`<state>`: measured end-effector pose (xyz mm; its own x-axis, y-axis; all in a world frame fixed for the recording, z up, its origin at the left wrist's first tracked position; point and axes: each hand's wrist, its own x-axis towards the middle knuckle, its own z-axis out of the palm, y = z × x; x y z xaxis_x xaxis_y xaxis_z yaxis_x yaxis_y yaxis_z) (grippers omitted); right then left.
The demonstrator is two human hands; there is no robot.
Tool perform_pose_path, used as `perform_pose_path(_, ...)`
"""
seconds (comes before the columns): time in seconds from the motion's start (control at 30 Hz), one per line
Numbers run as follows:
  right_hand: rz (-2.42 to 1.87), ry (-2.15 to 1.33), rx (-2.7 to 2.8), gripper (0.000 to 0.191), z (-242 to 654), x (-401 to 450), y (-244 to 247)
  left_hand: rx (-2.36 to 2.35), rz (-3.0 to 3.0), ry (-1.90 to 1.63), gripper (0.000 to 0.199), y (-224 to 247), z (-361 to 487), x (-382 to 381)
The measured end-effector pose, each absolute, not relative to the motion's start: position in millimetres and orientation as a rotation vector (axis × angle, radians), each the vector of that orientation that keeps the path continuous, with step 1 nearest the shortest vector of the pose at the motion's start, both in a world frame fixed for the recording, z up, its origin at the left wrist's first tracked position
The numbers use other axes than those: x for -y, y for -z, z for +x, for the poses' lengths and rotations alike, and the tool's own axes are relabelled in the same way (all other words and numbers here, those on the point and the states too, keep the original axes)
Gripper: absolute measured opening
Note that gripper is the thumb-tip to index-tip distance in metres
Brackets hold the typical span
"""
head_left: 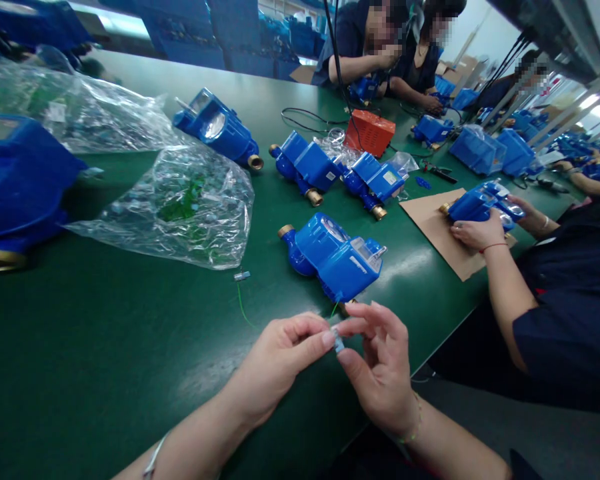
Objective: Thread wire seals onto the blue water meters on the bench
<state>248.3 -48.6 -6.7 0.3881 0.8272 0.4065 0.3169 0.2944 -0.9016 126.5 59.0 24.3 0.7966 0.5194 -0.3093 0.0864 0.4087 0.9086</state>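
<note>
Two bare hands meet over the near edge of the dark green table (pixel 105 373), pinching between them a tiny pale blue plastic seal piece (pixel 338 342). The left hand (pixel 280 360) grips it with thumb and forefinger from one side, and the right hand (pixel 380 367) closes its thumb and forefinger on it from the other, its remaining fingers loosely spread. Just beyond the fingertips lies a blue plastic water meter with brass end fittings (pixel 335 257), and a thin green wire (pixel 334 309) runs from its near end towards the held piece. To the left, a crumpled clear plastic bag of small green parts (pixel 180 207) rests on the table, with a loose green wire with a small tag (pixel 242 293) near it. At the right, a co-worker's hand (pixel 477 233) holds another blue meter (pixel 483 202) on a brown cardboard sheet (pixel 435 227).
</note>
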Motion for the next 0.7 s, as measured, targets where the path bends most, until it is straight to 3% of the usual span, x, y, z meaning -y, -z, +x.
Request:
perform_pose_path(0.27,-1.570,-0.034,1.527,0.013,246.6,47.9,-2.1,-0.655,1.223,-0.418,0.017,-18.7,127.6,-52.0)
perform_pose_path(0.7,-1.650,0.286,1.726,0.018,247.4,46.9,3.0,-0.761,1.279,-0.509,0.024,-18.5,130.4,-44.2)
